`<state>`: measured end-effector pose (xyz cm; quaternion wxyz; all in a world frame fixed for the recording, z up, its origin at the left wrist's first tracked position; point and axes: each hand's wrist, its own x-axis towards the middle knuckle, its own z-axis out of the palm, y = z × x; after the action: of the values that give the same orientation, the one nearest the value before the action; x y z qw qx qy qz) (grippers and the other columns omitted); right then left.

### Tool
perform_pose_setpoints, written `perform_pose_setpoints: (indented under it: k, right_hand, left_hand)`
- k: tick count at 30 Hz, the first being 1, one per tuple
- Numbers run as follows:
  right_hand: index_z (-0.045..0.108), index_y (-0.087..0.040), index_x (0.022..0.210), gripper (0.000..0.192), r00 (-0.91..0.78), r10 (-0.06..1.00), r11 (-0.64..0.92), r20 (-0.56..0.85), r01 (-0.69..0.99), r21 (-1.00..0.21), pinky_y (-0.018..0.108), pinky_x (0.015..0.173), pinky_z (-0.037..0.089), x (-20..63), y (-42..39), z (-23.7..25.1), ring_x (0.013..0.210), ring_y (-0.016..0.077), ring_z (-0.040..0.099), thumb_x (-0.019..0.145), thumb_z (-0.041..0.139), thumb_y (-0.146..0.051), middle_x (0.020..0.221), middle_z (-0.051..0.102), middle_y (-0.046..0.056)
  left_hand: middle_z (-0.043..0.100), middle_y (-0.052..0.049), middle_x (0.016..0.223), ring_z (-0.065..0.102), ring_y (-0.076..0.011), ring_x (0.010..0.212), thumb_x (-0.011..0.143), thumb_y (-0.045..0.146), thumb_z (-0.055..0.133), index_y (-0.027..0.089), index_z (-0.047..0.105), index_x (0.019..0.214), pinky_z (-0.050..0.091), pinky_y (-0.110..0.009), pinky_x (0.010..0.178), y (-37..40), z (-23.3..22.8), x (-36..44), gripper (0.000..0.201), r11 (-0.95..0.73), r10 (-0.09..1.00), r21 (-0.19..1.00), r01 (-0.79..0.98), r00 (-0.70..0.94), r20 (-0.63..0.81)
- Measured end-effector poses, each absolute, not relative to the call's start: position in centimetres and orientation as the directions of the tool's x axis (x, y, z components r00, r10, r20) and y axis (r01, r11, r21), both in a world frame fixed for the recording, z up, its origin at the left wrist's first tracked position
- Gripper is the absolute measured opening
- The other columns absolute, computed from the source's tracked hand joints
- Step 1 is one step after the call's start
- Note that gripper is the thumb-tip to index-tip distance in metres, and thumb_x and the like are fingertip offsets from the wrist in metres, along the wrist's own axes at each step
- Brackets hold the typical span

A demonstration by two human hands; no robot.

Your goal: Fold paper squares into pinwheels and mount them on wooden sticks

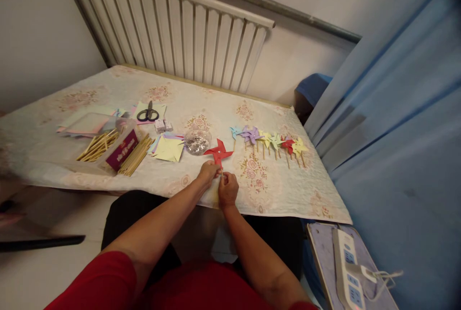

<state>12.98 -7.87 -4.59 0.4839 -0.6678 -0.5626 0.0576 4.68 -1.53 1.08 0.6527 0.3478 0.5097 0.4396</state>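
Now both the left hand [209,173] and right hand [227,190] pinch the red pinwheel [218,152] just above them.

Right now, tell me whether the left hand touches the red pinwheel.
Touching. The head view shows the left hand with its fingertips against the lower edge of the red pinwheel; no gap shows.

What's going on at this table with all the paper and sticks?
A person is holding a red paper pinwheel at the table's near edge, left hand by its blades, right hand gripping its stick. A row of finished pinwheels lies to the right; sticks, paper squares, a bowl and scissors lie to the left.
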Motion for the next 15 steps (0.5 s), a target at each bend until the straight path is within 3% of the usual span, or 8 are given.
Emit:
perform_pose_setpoints:
  k: [6, 9, 10, 12, 15]
  right_hand:
    - [0.063, -0.017, 0.092, 0.017, 0.381, 0.812, 0.071, 0.442, 0.686, -0.724, 0.029, 0.073, 0.043, 13.1, -7.8, -4.5, 0.075, 0.0183, 0.055, 0.088, 0.047, -0.014, 0.083, 0.061, 0.005]
    - [0.064, -0.018, 0.091, 0.019, 0.415, 0.807, 0.064, 0.419, 0.645, -0.762, 0.029, 0.074, 0.044, 13.1, -7.7, -4.4, 0.078, 0.0188, 0.057, 0.087, 0.046, -0.014, 0.084, 0.062, 0.006]
    - [0.064, -0.018, 0.091, 0.019, 0.431, 0.803, 0.063, 0.412, 0.626, -0.777, 0.029, 0.075, 0.044, 13.1, -7.7, -4.4, 0.079, 0.0190, 0.057, 0.086, 0.046, -0.014, 0.085, 0.063, 0.006]
    - [0.065, -0.018, 0.090, 0.019, 0.467, 0.791, 0.059, 0.395, 0.584, -0.809, 0.029, 0.074, 0.044, 13.1, -7.5, -4.4, 0.079, 0.0192, 0.058, 0.085, 0.047, -0.014, 0.085, 0.063, 0.006]
    - [0.065, -0.017, 0.090, 0.018, 0.535, 0.763, 0.035, 0.362, 0.525, -0.850, 0.029, 0.072, 0.044, 13.4, -6.6, -4.6, 0.076, 0.0193, 0.058, 0.083, 0.049, -0.016, 0.083, 0.065, 0.006]
  left_hand:
    - [0.051, 0.003, 0.054, 0.050, -0.0104, 0.052, 0.073, 0.018, 0.067, 0.019, 0.046, 0.064, 0.037, -0.022, 0.054, -1.8, 1.2, 3.8, 0.023, 0.320, 0.947, 0.947, -0.038, 0.057, -0.317]
    - [0.050, 0.002, 0.059, 0.051, -0.0142, 0.065, 0.072, 0.012, 0.064, 0.019, 0.049, 0.062, 0.039, -0.024, 0.062, -1.7, 0.9, 0.8, 0.019, 0.231, 0.972, 0.962, 0.145, 0.013, -0.236]
    - [0.052, 0.001, 0.065, 0.052, -0.0158, 0.071, 0.075, 0.013, 0.060, 0.020, 0.050, 0.064, 0.041, -0.025, 0.067, -1.6, 0.6, -0.6, 0.016, 0.108, 0.993, 0.915, 0.389, 0.009, -0.121]
    - [0.059, -0.004, 0.082, 0.055, -0.0197, 0.084, 0.082, 0.016, 0.055, 0.019, 0.055, 0.075, 0.043, -0.031, 0.079, -1.6, -0.1, -3.5, 0.007, -0.111, 0.994, 0.673, 0.732, 0.084, 0.073]
    - [0.061, -0.011, 0.096, 0.055, -0.0238, 0.096, 0.089, 0.015, 0.044, 0.016, 0.060, 0.086, 0.041, -0.037, 0.089, -2.1, -1.4, -7.1, 0.017, -0.324, 0.943, 0.344, 0.881, 0.268, 0.199]
